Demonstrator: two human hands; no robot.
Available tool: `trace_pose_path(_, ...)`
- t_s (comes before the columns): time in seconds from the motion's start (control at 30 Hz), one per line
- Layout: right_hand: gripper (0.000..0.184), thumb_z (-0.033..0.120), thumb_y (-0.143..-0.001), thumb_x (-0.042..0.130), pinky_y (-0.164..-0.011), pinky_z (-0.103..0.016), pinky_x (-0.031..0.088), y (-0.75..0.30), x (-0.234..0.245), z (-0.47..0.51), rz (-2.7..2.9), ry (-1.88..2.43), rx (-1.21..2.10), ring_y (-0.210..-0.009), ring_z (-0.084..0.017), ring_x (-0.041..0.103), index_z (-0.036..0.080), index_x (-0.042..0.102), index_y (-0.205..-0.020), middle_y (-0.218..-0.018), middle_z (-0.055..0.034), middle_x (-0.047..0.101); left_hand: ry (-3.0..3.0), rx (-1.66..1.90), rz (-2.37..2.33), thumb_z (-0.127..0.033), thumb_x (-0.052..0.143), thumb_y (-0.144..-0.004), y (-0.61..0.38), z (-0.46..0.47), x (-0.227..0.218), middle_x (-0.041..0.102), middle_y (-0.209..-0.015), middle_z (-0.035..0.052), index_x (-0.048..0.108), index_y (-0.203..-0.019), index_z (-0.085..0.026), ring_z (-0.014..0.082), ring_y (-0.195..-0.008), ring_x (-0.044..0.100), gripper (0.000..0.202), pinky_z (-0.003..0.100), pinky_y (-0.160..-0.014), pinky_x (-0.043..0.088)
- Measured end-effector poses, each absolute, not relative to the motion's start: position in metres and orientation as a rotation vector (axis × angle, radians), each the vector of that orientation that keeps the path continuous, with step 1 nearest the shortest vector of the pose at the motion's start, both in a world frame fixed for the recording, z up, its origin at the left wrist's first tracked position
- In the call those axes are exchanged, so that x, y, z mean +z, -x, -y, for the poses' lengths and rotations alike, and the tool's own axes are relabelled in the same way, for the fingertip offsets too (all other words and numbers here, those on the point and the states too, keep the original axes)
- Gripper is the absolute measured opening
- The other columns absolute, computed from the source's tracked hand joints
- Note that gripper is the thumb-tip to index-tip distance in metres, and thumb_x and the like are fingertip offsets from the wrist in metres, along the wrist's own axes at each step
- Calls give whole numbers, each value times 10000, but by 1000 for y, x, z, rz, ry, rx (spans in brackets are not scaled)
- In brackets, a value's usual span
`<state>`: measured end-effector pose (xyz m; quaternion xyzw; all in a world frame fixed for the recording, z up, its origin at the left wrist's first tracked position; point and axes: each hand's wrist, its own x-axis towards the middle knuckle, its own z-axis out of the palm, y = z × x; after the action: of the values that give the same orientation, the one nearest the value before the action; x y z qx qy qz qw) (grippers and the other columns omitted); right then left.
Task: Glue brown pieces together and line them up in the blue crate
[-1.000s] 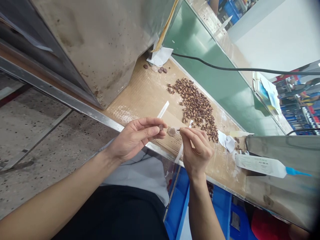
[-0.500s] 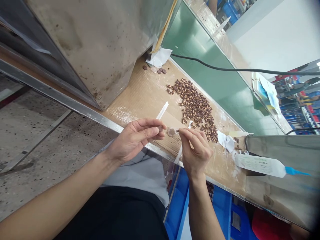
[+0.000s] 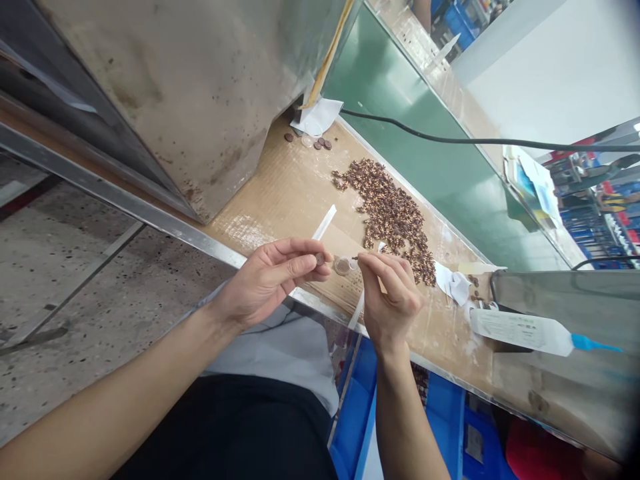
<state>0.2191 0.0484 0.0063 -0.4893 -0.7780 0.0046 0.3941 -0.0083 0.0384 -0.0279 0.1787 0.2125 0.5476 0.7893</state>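
- Just below the centre of the frame, the left hand (image 3: 275,275) is almost closed, its thumb and fingertips pinching a small brown disc (image 3: 319,259).
- To its right, the right hand (image 3: 393,293) is curled, thumb and forefinger pressed together on a tiny dark piece (image 3: 355,257), too small to make out; the hands are apart.
- Between the two sets of fingertips, small clear round pieces (image 3: 342,267) show against the brown worktop (image 3: 280,200).
- Right of centre, above the right hand, spreads a heap of small dark-and-gold parts (image 3: 395,213).
- At upper centre, loose brown discs (image 3: 320,144) lie near white paper (image 3: 320,115).
- At lower right, a white bottle (image 3: 523,330) with a blue nozzle lies on its side.
- At bottom centre, a blue bin (image 3: 357,393) sits below the worktop's edge.
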Motion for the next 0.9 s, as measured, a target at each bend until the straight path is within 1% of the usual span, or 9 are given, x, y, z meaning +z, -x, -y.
trace_pose_path(0.1,272,74,-1058,753,-955,-444,622,-220,9,-47,1969,1224,6,-1016,-246,791,304,849,-1167,-1106,-22,866,-369,1172,-452,-173,907,-959,8,-39,-29,880,-1125,61,899,-1162,-182,152,-953,840,204,241,-956,679)
trace_pose_path(0.2,276,70,-1049,762,-941,-436,625,-220,11,-46,1963,1209,-9,-1017,-248,793,300,849,-1173,-1097,-27,865,-374,1167,-457,-178,914,-952,8,-40,-29,881,-1120,59,905,-1135,-176,143,-933,836,182,228,-945,678)
trace_pose_path(0.37,277,75,-1059,750,-964,-443,622,-221,9,-44,1975,1213,12,-1020,-242,784,305,845,-1182,-1107,-24,863,-391,1165,-474,-201,933,-938,9,-39,-28,886,-1134,65,910,-1121,-179,148,-941,840,186,223,-946,679)
trace_pose_path(0.53,281,73,-1067,735,-967,-440,626,-222,6,-43,1994,1234,22,-1025,-238,764,304,845,-1183,-1096,-22,857,-390,1173,-476,-201,946,-926,8,-38,-27,883,-1109,61,911,-1103,-177,147,-930,838,182,222,-934,681)
trace_pose_path(0.73,282,68,-1048,765,-960,-450,632,-220,10,-41,1935,1213,6,-1014,-241,776,306,846,-1174,-1085,-22,858,-364,1148,-476,-184,934,-934,9,-38,-28,878,-1105,70,901,-1155,-171,153,-923,837,223,232,-918,688)
trace_pose_path(0.9,270,66,-1057,753,-947,-437,631,-218,7,-41,1926,1231,79,-1016,-235,779,295,844,-1167,-1080,-24,852,-359,1140,-475,-196,947,-923,10,-37,-25,882,-1110,66,906,-1133,-169,145,-932,835,216,207,-922,680)
